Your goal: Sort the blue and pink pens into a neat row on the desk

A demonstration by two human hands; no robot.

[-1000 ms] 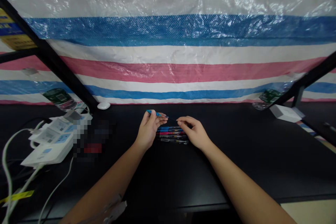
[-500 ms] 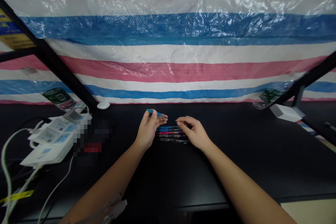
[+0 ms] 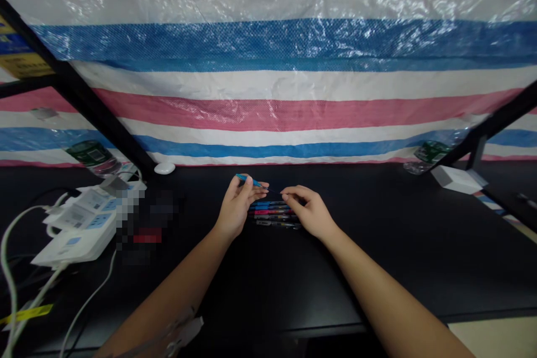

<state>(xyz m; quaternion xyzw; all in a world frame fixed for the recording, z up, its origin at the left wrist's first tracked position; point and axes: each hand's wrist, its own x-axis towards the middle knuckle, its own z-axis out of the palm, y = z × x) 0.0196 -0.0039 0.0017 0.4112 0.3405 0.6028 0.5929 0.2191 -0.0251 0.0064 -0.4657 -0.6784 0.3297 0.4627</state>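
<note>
Now the left hand (image 3: 234,208) grips a blue pen (image 3: 242,178); the right hand (image 3: 312,211) pinches a thin rod (image 3: 275,191).

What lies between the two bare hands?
In the head view, a thin dark rod spans the gap from left hand to right hand; a row of slim blue, pink and dark pens lies below.
</note>
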